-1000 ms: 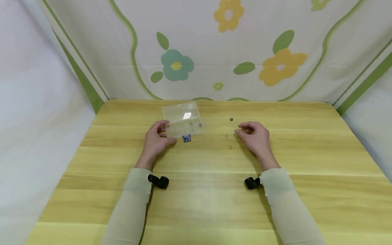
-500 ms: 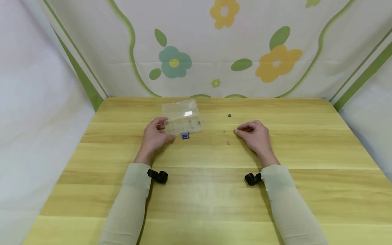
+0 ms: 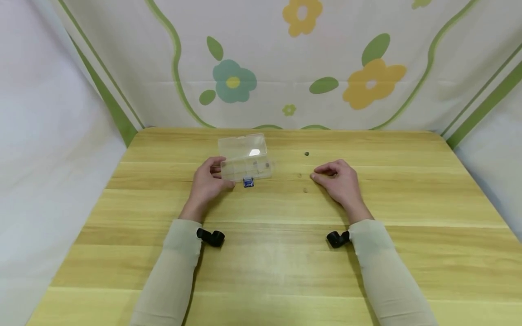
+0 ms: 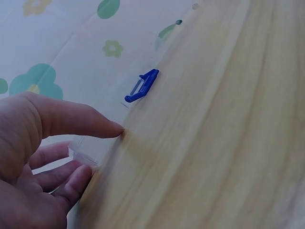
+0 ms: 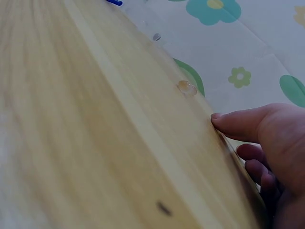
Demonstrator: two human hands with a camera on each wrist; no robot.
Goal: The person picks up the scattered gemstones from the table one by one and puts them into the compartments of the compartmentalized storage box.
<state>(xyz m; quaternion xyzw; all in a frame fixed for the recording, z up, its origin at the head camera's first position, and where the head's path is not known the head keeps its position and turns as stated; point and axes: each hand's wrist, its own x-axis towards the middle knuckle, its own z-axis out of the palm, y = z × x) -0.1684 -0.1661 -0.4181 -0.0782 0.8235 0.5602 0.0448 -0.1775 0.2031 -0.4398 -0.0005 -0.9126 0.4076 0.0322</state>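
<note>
Left hand on the clear box, right hand idle beside the loose bits.

Our left hand curls thumb and fingers round the near-left corner of the one clear plastic box, lid raised, sitting left of centre toward the far side of the desk. Our right hand rests on the desk, fingers loosely curled, holding nothing. We judge the box light, stiff and slick, its thin walls liable to flex or skid; best taken by the base corners, clear of the one blue clasp at its front edge. We count three small pieces loose: a dark bead beyond the right hand, and two faint ones just left of it. What the compartments hold is too small to tell.
</note>
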